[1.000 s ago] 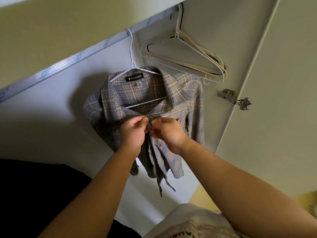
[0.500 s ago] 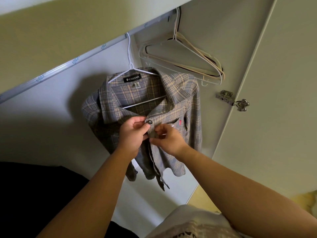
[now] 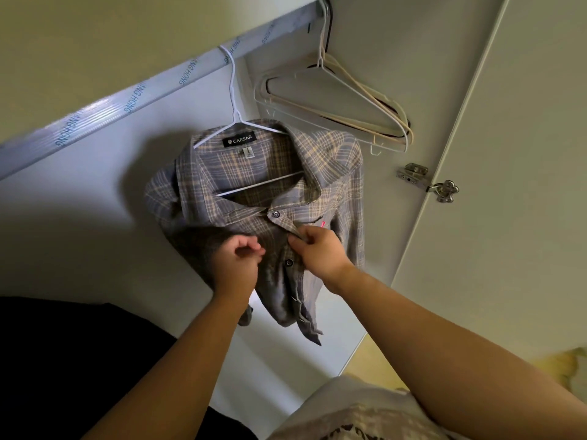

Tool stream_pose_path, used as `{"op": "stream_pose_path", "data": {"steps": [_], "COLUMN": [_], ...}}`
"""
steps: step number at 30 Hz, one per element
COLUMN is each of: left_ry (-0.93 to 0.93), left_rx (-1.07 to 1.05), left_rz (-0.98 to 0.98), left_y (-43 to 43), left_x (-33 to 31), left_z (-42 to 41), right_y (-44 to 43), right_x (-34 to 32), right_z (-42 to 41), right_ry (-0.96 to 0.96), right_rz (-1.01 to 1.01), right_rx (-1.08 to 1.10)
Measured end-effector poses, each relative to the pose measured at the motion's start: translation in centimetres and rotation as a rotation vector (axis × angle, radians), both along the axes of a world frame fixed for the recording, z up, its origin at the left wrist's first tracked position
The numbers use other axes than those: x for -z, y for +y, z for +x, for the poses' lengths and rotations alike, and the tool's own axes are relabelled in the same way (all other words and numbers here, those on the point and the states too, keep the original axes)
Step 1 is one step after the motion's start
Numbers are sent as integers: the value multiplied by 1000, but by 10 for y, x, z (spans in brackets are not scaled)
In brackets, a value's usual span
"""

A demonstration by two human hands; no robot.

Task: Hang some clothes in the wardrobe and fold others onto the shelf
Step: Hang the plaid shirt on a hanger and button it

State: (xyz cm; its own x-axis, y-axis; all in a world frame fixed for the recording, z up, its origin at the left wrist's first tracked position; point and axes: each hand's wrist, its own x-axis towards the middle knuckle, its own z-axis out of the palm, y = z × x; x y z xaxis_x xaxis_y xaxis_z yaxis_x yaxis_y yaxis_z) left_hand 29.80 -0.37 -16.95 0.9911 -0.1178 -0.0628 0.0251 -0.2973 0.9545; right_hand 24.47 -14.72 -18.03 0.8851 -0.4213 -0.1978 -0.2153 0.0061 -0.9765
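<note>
Thumb-and-finger pinch — right hand [image 3: 318,250] on shirt [image 3: 251,222]

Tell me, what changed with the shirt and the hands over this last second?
The left-hand grip let go of the grey and yellow plaid shirt and dropped lower, fingers curled, seemingly empty. The right-hand grip slid down from the dark top button, now fastened and uncovered, and pinches the front edge below it. The shirt stayed on its white wire hanger on the rail.
</note>
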Motion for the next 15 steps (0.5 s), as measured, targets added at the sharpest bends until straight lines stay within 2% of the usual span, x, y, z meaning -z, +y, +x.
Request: {"op": "stream_pose_path", "data": {"steps": [2, 6, 11, 13, 15], "left_ry": [17, 100, 54, 46, 24], "left_rx": [26, 153, 137, 116, 85], "left_rz": [92, 13, 36, 44, 62], "left_y": [4, 1, 1, 2, 4], "left_x": [9, 17, 14, 12, 12], "left_z": [-10, -26, -21, -18, -16], "right_y": [-1, -1, 0, -1, 1], "right_x": [-3, -7, -4, -3, -1], "right_z": [1, 0, -3, -5, -5], "right_ry": [-21, -40, -84, -96, -41], "right_rz": [174, 501, 815, 744, 524], "right_rx": [8, -4, -64, -100, -98]}}
